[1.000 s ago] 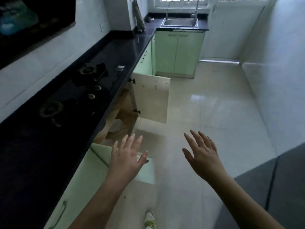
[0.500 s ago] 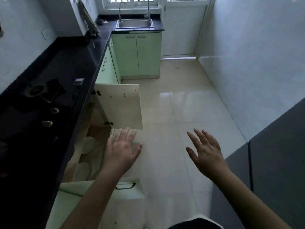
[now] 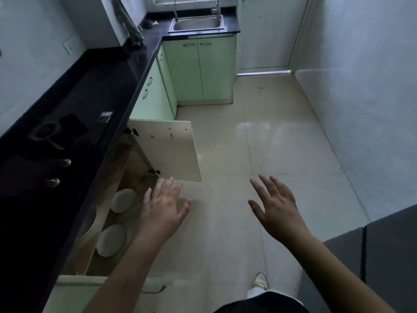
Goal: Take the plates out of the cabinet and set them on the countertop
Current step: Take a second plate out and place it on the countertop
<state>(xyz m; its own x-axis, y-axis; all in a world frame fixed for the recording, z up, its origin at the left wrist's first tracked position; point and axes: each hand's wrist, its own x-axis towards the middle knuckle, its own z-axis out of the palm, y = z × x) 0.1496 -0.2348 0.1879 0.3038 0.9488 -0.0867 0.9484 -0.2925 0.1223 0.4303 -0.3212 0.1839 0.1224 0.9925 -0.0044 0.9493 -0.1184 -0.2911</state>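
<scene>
Both hands, the left hand (image 3: 163, 210) and right hand (image 3: 276, 211), hang spread and empty above the floor, likely readying a reach for two pale plates (image 3: 123, 200) lying inside the cabinet (image 3: 126, 177) under the dark counter (image 3: 94, 91), between its swung-out doors (image 3: 171, 150).

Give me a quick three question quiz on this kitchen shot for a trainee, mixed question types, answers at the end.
1. True or false: the left hand grips a plate.
2. How many plates are visible in the open cabinet?
3. The sink sits: A) at the far end of the countertop, B) beside the stove.

Key:
1. False; both it and the right hand hold nothing.
2. Two: a far plate and a near plate.
3. A.
</scene>
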